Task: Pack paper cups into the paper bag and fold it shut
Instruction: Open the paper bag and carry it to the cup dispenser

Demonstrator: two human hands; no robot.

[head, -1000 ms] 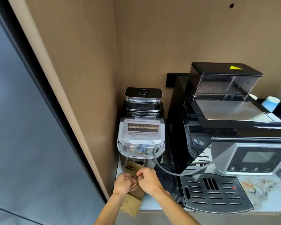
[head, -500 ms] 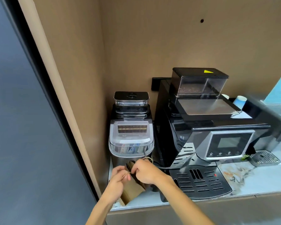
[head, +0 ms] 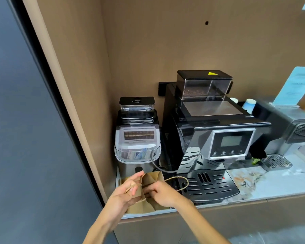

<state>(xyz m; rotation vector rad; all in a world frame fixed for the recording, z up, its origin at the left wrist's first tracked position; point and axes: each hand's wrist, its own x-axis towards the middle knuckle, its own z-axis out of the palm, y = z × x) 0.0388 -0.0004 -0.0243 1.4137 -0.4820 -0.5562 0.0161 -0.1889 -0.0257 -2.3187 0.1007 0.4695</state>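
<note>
Paper bag (head: 144, 205): head view shows it brown and still flat, at the near left corner of the counter (head: 271, 182), just in front of the small silver appliance (head: 137, 152).
Left hand (head: 125, 192): fingers curled round one twine handle and the bag's top edge, gripping both.
Right hand (head: 163, 191): fingertips pinched on the opposite lip; second twine handle (head: 180, 184) loops free toward the coffee machine (head: 209, 147).
Step, as judged: opening the mouth before loading.
Doing it well: draw the lips apart evenly, press the base flat so the bag stands, keep twine outside the opening.
Paper cups (head: 249, 105): one pale cup visible behind the machine, well apart from the bag.
</note>
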